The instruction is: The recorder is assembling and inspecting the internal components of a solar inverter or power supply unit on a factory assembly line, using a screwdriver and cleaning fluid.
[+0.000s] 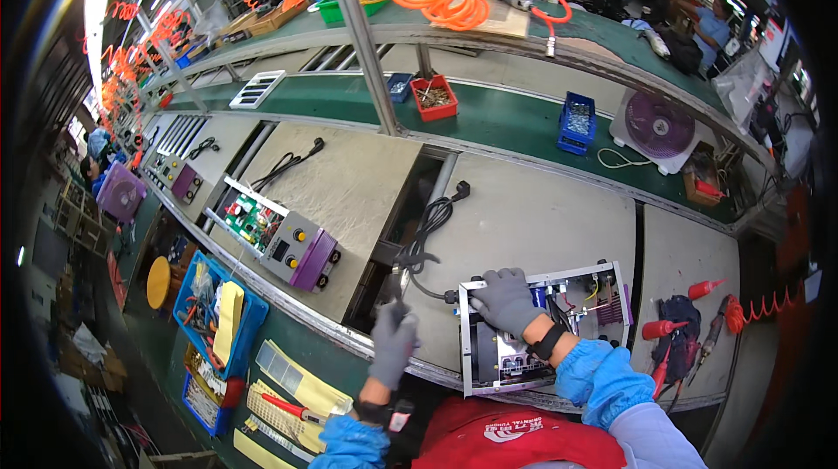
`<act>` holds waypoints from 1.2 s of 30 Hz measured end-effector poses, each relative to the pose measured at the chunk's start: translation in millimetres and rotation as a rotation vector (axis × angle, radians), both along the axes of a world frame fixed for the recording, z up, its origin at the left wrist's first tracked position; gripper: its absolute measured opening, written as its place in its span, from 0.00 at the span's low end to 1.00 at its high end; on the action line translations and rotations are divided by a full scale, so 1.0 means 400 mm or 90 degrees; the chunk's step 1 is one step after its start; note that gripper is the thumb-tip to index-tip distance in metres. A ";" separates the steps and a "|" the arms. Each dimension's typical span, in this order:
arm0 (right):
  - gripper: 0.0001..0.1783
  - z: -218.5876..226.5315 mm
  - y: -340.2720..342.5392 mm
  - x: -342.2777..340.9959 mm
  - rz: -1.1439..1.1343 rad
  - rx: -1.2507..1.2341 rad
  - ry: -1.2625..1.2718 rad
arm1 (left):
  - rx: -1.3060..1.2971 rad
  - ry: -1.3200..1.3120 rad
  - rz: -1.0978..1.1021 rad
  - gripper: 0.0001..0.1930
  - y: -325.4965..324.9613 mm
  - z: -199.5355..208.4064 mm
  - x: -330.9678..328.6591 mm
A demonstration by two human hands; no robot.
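Observation:
An open metal case [465,351] with wires and circuit parts inside stands on a board in front of me. My right hand [506,300], in a grey glove, lies over its far left corner, with the fingers bent onto the frame. My left hand [393,345], also gloved, is closed around a dark, narrow tool [397,281] that points away from me; blur hides its kind. This hand is left of the case, apart from it. A black power cord [428,229] with a plug runs from the case's far left corner, coiled on the board.
At left, another board carries a half-open unit [301,251] with a purple front. Nearer are a blue tool bin [253,329] and a red-handled tool [292,408]. To the right lie red bottles [663,329] and a screwdriver [711,338] on a coiled hose. Screw bins [434,98] and a purple fan [659,126] stand beyond.

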State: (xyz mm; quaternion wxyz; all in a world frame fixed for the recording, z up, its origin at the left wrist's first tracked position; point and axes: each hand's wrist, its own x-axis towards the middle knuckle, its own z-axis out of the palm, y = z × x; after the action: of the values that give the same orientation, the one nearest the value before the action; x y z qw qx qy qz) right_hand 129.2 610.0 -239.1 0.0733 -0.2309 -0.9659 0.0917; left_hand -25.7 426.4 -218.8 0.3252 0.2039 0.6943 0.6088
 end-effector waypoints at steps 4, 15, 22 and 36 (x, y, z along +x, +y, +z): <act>0.11 -0.010 0.004 -0.005 0.000 -0.002 -0.001 | -0.161 0.184 -0.155 0.12 0.055 -0.101 0.063; 0.12 0.009 0.013 -0.008 -0.007 -0.006 -0.075 | -0.188 0.443 -0.206 0.53 0.183 -0.258 0.009; 0.13 -0.004 -0.012 0.013 0.000 -0.021 -0.048 | 0.003 0.497 -0.331 0.33 0.187 -0.341 -0.051; 0.12 0.000 0.000 0.004 -0.007 -0.009 -0.006 | -0.066 0.581 -0.348 0.28 0.196 -0.304 -0.073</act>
State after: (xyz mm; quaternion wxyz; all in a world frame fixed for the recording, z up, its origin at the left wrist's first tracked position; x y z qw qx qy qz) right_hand 131.0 610.0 -239.2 0.0675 -0.2373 -0.9642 0.0973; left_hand -55.0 504.8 -340.3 0.1464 0.6051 0.7158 0.3162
